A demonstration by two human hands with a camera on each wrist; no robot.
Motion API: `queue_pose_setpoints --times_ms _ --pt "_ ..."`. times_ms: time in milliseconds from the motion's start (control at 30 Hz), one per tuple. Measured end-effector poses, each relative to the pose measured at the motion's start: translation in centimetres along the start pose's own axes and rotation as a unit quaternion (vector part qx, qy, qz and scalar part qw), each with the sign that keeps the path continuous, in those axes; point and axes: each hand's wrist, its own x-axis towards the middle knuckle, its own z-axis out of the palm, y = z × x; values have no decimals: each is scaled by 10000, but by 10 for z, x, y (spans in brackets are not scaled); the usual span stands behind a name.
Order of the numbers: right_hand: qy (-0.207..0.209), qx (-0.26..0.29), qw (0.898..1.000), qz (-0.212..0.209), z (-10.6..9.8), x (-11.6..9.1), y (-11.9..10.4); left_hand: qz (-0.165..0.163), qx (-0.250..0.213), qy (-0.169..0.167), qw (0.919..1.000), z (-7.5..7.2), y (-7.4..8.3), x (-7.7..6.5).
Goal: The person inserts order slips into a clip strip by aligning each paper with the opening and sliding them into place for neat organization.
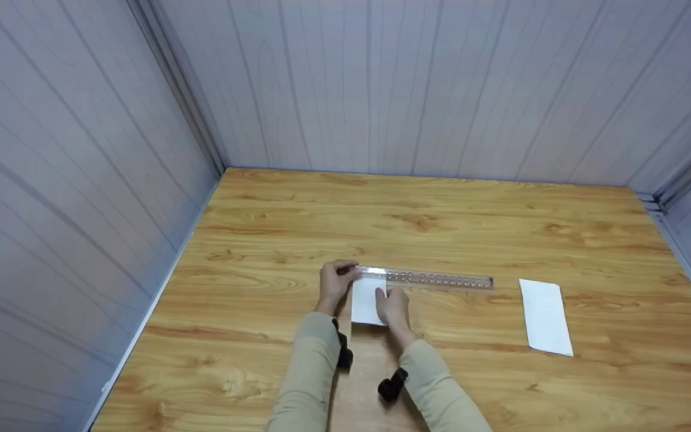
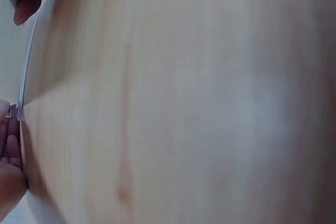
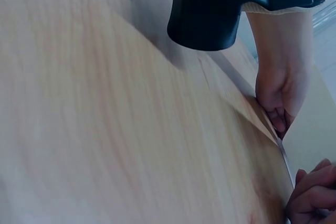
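Observation:
In the head view my left hand (image 1: 333,283) pinches the left end of a clear plastic ruler (image 1: 441,279), at the top left corner of a small white sheet of paper (image 1: 364,305). Across the sheet's top edge lies the ruler, its far end reaching out to the right over the table. My right hand (image 1: 396,307) grips the sheet's right edge, thumb on top and the other fingers tucked beneath. The right wrist view shows the left hand (image 3: 281,98) at one end of the paper's edge and curled right-hand fingers (image 3: 315,195) at the other.
A second white sheet (image 1: 546,317) lies on the wood-grain table (image 1: 261,372) to the right, apart from the ruler. Pale panelled walls (image 1: 345,90) stand behind the table and along both sides. Black wrist cameras (image 1: 392,385) hang under the sleeves.

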Motion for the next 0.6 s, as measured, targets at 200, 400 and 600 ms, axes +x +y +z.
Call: queue_pose_setpoints --times_ms 200,400,600 --pt "25 -37 9999 144 0 0 -3 67 40 17 10000 0 0 0" --pt "-23 2 9995 306 1 0 -4 20 102 58 9999 0 0 1" --pt "-61 13 9996 263 0 0 -3 72 116 52 9999 -1 0 0"
